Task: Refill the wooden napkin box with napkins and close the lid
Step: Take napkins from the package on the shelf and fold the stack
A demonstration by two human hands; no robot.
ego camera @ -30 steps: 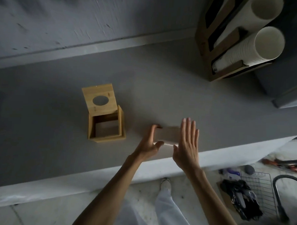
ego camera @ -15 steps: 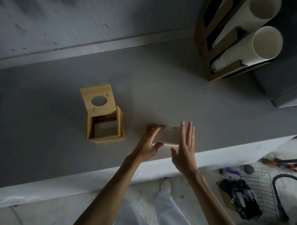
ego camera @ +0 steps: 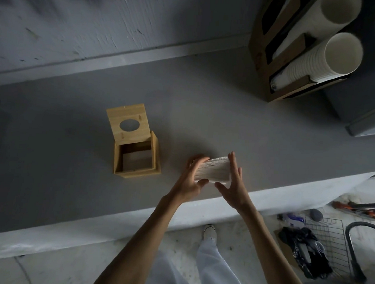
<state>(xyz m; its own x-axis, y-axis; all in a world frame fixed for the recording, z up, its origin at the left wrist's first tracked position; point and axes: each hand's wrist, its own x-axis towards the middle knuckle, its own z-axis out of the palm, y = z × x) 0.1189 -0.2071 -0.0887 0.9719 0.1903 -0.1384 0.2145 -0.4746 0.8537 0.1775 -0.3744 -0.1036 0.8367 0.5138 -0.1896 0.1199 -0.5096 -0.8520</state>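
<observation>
Head view: both hands over the front part of a grey counter (ego camera: pixel 205 104), seen from above.
Left hand (ego camera: pixel 190 180): curled round the left end of a stack of napkins (ego camera: pixel 213 169), thumb below, fingers over the far edge.
Right hand (ego camera: pixel 230 187): fingers spread, palm pressed flat against the right end of the same stack.
Napkins: one thick white stack, squeezed between the two hands, apparently just off the counter.
Step in hand: squaring up and lifting the stack, judged from the two-sided grip.
Box (ego camera: pixel 136 159): one wooden box, left of the hands and apart from them, open at the top; pale inside, whether napkins or bare bottom cannot be told.
Lid (ego camera: pixel 128 126): one, hinged up at the far side, with one round hole.
Next move: carrying the stack left, lining it up with the square opening, lowering it in, then swinging the lid down.
Further out: one wooden rack (ego camera: pixel 278 60) at far right holding two rows of paper cups (ego camera: pixel 321 59).
</observation>
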